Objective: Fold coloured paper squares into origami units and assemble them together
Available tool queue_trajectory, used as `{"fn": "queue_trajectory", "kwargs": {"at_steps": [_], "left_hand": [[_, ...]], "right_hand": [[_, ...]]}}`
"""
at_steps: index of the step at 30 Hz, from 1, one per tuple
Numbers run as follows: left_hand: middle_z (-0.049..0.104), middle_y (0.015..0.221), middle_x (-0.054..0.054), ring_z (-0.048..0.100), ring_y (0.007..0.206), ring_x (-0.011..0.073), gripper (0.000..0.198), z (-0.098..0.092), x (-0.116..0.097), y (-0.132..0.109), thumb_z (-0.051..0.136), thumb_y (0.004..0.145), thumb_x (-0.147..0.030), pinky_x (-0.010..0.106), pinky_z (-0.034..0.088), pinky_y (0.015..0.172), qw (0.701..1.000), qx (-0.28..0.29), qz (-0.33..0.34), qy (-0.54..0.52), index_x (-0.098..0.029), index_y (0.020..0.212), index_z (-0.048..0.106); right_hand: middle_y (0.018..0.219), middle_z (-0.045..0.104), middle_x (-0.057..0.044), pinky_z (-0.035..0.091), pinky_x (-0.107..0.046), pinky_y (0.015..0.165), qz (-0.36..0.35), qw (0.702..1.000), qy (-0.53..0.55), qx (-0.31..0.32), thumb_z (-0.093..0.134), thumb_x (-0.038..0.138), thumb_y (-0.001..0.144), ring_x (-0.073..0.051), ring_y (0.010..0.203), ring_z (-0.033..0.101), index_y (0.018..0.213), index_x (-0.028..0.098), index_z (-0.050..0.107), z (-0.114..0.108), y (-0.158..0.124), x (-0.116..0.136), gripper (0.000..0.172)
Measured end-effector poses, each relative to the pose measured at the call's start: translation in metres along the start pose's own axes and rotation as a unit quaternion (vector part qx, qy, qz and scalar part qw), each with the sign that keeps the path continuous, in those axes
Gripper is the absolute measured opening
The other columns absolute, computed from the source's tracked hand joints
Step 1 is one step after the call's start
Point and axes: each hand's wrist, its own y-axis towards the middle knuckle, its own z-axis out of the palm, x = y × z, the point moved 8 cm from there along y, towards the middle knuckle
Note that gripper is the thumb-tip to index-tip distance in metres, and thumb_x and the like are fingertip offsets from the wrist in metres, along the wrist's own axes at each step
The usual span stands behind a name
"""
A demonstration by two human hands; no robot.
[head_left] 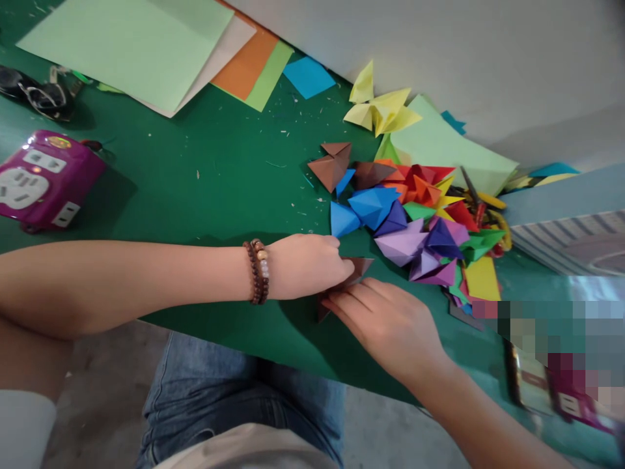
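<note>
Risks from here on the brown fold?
1. The brown paper lies near the front edge of the table. The right hand only rests flat on it, so it may slip and skew the crease.
2. The left hand pinches close to the pile of folded pieces, and a nudge could scatter them.

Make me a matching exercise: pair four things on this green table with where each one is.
1. brown folded paper
2. purple power socket
3. bead bracelet
4. yellow folded papers

A. worn just behind the left hand
B. far side, near the wall
C. far left on the green table
D. under the fingers of the left hand and right hand

Pairs: 1-D, 2-C, 3-A, 4-B
</note>
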Motion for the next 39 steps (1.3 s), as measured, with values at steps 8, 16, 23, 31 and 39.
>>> {"fn": "queue_trajectory", "kwargs": {"at_steps": [8, 16, 23, 31, 39], "left_hand": [[0.063, 0.07, 0.006, 0.061, 0.073, 0.0187, 0.013, 0.004, -0.001, 0.001, 0.049, 0.089, -0.013, 0.027, 0.041, 0.061, 1.0, -0.001, 0.016, 0.001, -0.014, 0.085, 0.062], [0.065, 0.073, 0.007, 0.062, 0.08, 0.02, 0.009, 0.001, 0.0, 0.0, 0.052, 0.089, -0.016, 0.027, 0.038, 0.055, 1.0, 0.014, 0.011, 0.008, -0.014, 0.089, 0.061], [0.064, 0.071, 0.006, 0.061, 0.079, 0.0188, 0.007, 0.002, -0.003, -0.001, 0.058, 0.087, -0.018, 0.026, 0.041, 0.061, 0.999, 0.026, 0.033, 0.023, -0.013, 0.091, 0.06], [0.065, 0.073, 0.007, 0.061, 0.082, 0.0197, 0.007, 0.0, -0.003, -0.002, 0.06, 0.086, -0.019, 0.026, 0.041, 0.06, 0.999, 0.024, 0.017, 0.03, -0.013, 0.087, 0.06], [0.065, 0.071, 0.006, 0.06, 0.075, 0.0184, 0.01, 0.0, -0.003, -0.002, 0.063, 0.085, -0.022, 0.026, 0.04, 0.063, 0.999, 0.017, 0.023, 0.037, -0.013, 0.089, 0.06]], "right_hand": [[0.065, 0.063, -0.005, 0.035, -0.032, 0.061, -0.044, 0.999, 0.028, 0.006, 0.052, 0.014, 0.092, -0.018, 0.068, 0.052, 0.078, 0.014, 0.072, 0.004, -0.005, 0.007, 0.024], [0.059, 0.059, -0.003, 0.032, -0.031, 0.06, -0.059, 0.998, 0.028, -0.007, 0.051, 0.013, 0.092, -0.016, 0.065, 0.049, 0.071, 0.016, 0.069, -0.004, -0.005, 0.016, 0.028], [0.061, 0.062, -0.002, 0.031, -0.031, 0.057, -0.027, 0.998, 0.048, -0.032, 0.057, 0.015, 0.09, -0.014, 0.064, 0.05, 0.071, 0.016, 0.068, -0.005, -0.016, 0.017, 0.022], [0.058, 0.061, -0.001, 0.034, -0.03, 0.059, 0.003, 0.998, 0.056, -0.037, 0.059, 0.016, 0.089, -0.013, 0.064, 0.052, 0.071, 0.017, 0.067, -0.005, -0.016, 0.013, 0.02], [0.057, 0.057, 0.0, 0.031, -0.031, 0.055, -0.011, 0.999, 0.022, -0.036, 0.056, 0.013, 0.09, -0.012, 0.059, 0.047, 0.063, 0.018, 0.062, -0.002, -0.018, 0.024, 0.028]]}}
